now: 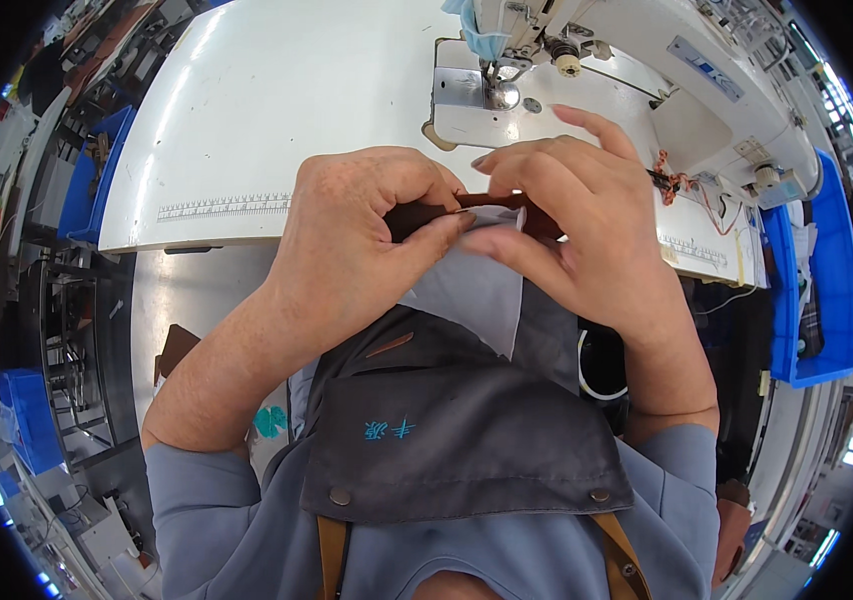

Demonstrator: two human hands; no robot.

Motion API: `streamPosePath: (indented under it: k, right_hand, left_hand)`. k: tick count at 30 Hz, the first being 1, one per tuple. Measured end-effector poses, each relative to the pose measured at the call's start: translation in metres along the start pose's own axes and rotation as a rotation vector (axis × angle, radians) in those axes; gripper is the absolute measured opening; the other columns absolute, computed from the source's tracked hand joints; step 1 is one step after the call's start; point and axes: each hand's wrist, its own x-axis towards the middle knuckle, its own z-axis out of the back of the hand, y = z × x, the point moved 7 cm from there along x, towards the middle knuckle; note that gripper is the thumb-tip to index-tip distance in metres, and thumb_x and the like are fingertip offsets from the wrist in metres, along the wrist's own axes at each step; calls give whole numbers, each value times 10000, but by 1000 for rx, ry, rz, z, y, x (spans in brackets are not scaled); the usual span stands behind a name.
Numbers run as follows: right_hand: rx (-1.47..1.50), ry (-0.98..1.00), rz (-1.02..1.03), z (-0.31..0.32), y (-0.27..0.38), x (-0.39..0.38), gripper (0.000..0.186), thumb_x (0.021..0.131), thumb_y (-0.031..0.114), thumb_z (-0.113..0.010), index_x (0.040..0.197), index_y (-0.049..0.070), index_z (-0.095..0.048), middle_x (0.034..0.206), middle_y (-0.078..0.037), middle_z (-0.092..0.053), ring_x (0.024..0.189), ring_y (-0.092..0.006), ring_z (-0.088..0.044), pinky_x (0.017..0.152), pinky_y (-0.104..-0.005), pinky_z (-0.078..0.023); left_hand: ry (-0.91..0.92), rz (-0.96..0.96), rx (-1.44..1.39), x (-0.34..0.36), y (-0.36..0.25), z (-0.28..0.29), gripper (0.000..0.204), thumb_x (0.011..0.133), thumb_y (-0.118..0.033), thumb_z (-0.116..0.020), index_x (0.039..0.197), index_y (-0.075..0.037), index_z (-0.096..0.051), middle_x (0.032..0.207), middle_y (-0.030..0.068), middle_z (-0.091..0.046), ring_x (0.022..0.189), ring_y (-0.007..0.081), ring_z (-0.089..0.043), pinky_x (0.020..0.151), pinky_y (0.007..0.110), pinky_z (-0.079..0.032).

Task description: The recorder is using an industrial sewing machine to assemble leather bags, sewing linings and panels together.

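Observation:
In front of my chest, at the table's near edge, I hold a brown leather-like piece [492, 201] with thin light-grey lining fabric [477, 290] hanging down from it. My left hand [352, 225] is closed, pinching the piece's upper edge between thumb and bent fingers. My right hand [587, 210] curves round the other side, its thumb against the lining and its fingers arched over the brown edge. One outer finger of that hand sticks up, off the material. Parts of the piece are hidden behind my fingers.
A sewing machine [717, 75] stands at the far right of the white table [247, 110], its presser foot [500, 92] beyond my hands. A ruler strip [227, 207] runs along the near edge. Blue bins [827, 290] flank the table. I wear a dark apron [467, 440].

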Motion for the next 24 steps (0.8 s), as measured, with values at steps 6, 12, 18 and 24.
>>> streamPosePath:
  k: [6, 12, 18, 24]
  right_hand:
    - [128, -94, -84, -8, -11, -9, 160, 832, 182, -783, 920, 110, -671, 735, 1, -663, 719, -212, -673, 903, -402, -511]
    - [132, -76, -69, -12, -12, -8, 120, 832, 142, -769, 895, 115, -671, 779, -4, -681, 765, -212, -676, 841, -384, -502]
    - [235, -64, -80, -17, -19, -11, 98, 834, 132, -784, 854, 88, -699, 779, -28, -678, 764, -226, -665, 786, -359, -506]
    - [587, 4, -349, -23, -33, -16, 76, 814, 37, -799, 847, 39, -731, 795, -36, -711, 765, -187, -656, 716, -319, -546]
  left_hand:
    - [-40, -23, 78, 1, 2, 8, 68, 791, -16, -800, 828, 9, -748, 922, 120, -762, 844, 141, -718, 729, 251, -533]
    - [-42, 59, 31, 0, 6, 11, 70, 778, -15, -816, 811, -1, -756, 913, 101, -758, 813, 135, -703, 737, 248, -528]
    - [-40, 33, 52, 2, 6, 13, 81, 770, -8, -823, 820, -5, -759, 918, 94, -742, 792, 123, -685, 722, 254, -528]
    - [37, 82, -6, 6, 8, 19, 89, 783, -15, -816, 796, -1, -729, 897, 92, -735, 810, 134, -688, 745, 258, -523]
